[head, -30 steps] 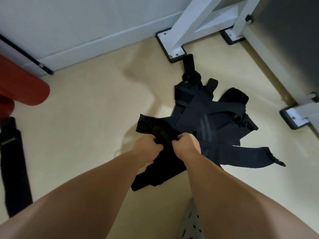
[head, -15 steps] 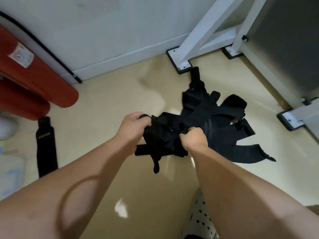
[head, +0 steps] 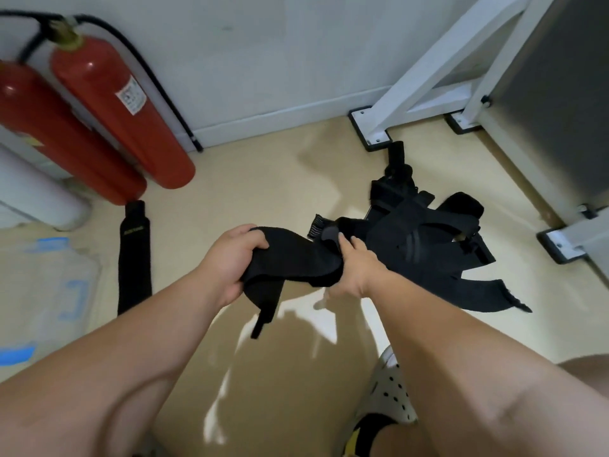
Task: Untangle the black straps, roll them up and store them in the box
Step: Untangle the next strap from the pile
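A wide black strap is stretched between my two hands above the beige floor. My left hand grips its left end, and a narrow tail hangs down below it. My right hand holds the right end, fingers curled over a folded tab. Behind and to the right, a tangled pile of black straps lies on the floor. One separate black strap lies flat at the left. A clear plastic box with blue clips sits at the left edge.
Two red fire extinguishers lean against the wall at the upper left. White frame legs with black-edged feet stand behind the pile, another foot at the right. A spotted shoe is at the bottom.
Both hands have lifted one strap out of the pile and moved left with it, my left hand pulling it out sideways. The view has swung left, showing the extinguishers and the box.
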